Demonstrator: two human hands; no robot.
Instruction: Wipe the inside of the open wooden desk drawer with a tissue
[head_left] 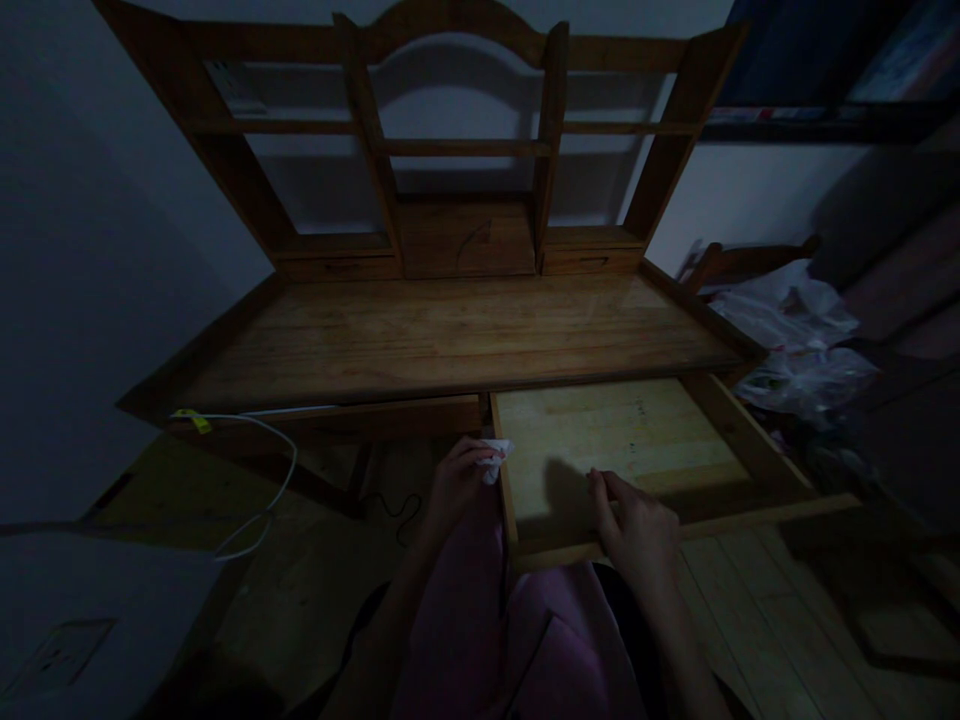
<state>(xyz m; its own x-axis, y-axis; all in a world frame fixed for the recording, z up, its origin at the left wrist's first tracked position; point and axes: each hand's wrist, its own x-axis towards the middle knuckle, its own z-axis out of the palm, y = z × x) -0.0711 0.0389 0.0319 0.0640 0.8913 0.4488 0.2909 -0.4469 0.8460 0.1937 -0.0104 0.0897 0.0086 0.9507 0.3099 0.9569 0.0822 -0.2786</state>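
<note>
My left hand (460,482) pinches a crumpled white tissue (495,458) beside the left side wall of a pulled-out wooden drawer (507,500). The tissue lies against the top of that wall. Over the front part of the drawer, near its front board, is my right hand (637,515). Its thumb and fingertips are pressed together, and whatever they may hold is too small and dark to make out. Small dark marks show on the drawer's pale bottom, and the hand casts a shadow there.
Behind the drawer stands a wooden desk (465,330) with a shelf hutch (465,148). A white cable (289,470) with a yellow tag (196,420) hangs at the left front edge. Plastic bags (795,310) are piled by a chair at right. A wall socket (64,655) is low left.
</note>
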